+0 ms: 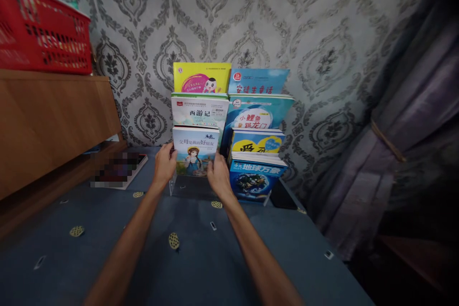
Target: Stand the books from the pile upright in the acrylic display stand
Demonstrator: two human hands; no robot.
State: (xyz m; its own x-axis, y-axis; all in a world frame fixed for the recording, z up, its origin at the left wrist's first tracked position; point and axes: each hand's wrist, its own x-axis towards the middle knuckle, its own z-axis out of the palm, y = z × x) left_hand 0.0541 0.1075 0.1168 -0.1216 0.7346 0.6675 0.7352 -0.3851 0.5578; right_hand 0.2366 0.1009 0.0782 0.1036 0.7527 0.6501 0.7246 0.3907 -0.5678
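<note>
Between my hands is a paperback book (195, 145) with a pale blue cover and a drawn girl in a hat. My left hand (165, 163) is closed on its left edge, thumb towards the front. At its lower right edge, my right hand (219, 174) grips the other side. The book stands nearly upright at the front left of a clear tiered book stand (171, 186). Directly behind it are a white-covered book (199, 111) and a yellow book (202, 74). To the right rises a second column, with a blue earth-picture book (253, 181) in front.
A book with a blurred cover (120, 170) lies flat at the left, beside a wooden cabinet (53, 124) bearing a red basket (46, 33). Right of the stand lies a dark flat object (283, 195). A grey curtain (380, 153) hangs at the right, and patterned wallpaper (322, 24) covers the wall.
</note>
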